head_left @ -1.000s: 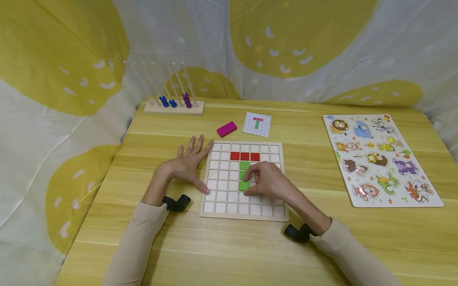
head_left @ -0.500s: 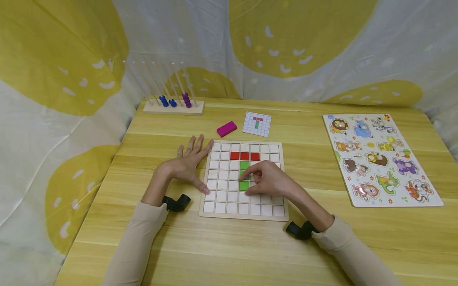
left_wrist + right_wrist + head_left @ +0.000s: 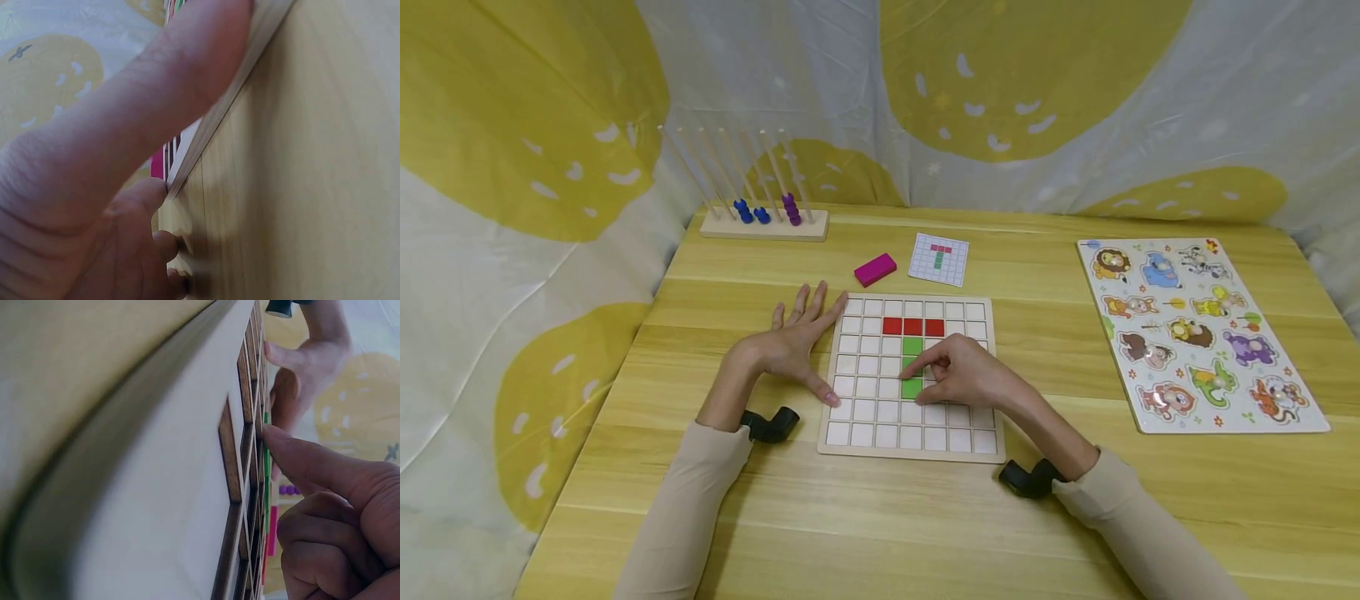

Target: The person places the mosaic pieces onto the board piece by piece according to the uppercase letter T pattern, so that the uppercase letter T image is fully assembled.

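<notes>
A wooden grid board with white squares lies on the table. Three red tiles form a row in it, and green tiles run down from the middle one. My right hand pinches the lowest green tile by its edges between thumb and index finger, the tile lying in its square; the other fingers are curled in. My left hand is spread at the board's left side, its thumb and index finger touching the board's edge, the other fingers on the table.
Behind the board lie a magenta block and a pattern card showing a red and green T. A peg stand with blue and purple beads is at the back left. An animal puzzle board lies on the right.
My right hand has shifted very slightly, its index fingertip moving a little left and down along the green column. The left hand and the board stay where they were.
</notes>
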Tool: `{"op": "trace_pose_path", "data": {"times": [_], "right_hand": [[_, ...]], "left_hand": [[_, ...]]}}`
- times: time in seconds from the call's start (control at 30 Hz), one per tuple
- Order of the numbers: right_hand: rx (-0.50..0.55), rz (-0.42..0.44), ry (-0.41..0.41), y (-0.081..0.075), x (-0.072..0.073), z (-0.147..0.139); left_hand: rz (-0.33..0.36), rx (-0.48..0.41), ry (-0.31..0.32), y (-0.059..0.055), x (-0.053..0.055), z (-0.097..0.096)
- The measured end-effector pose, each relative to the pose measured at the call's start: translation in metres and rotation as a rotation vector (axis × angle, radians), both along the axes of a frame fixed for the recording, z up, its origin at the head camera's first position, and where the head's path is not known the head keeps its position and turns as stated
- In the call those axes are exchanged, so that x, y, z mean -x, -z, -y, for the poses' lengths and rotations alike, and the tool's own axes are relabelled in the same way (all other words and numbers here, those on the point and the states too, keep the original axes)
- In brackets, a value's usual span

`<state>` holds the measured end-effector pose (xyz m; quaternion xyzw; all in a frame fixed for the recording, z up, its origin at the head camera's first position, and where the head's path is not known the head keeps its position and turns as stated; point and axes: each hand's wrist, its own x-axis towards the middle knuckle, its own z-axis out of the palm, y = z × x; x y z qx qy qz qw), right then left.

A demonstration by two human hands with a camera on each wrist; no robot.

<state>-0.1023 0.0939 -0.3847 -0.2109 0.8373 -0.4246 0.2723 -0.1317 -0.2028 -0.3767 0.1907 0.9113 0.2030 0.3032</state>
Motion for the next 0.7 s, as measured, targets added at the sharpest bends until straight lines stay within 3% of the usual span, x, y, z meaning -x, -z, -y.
{"op": "trace_pose_path", "data": {"times": [0.5,0.7], "right_hand": [[0.017,0.039,-0.007,0.0003,0.0024,0.0008],[0.02,0.037,-0.044,-0.0011,0.0038,-0.0022]], "left_hand": [[0.003,0.002,-0.004,-0.0002,-0.0015,0.0024],[-0.005,0.006,-0.004,0.0,-0.0018,0.0015]]}}
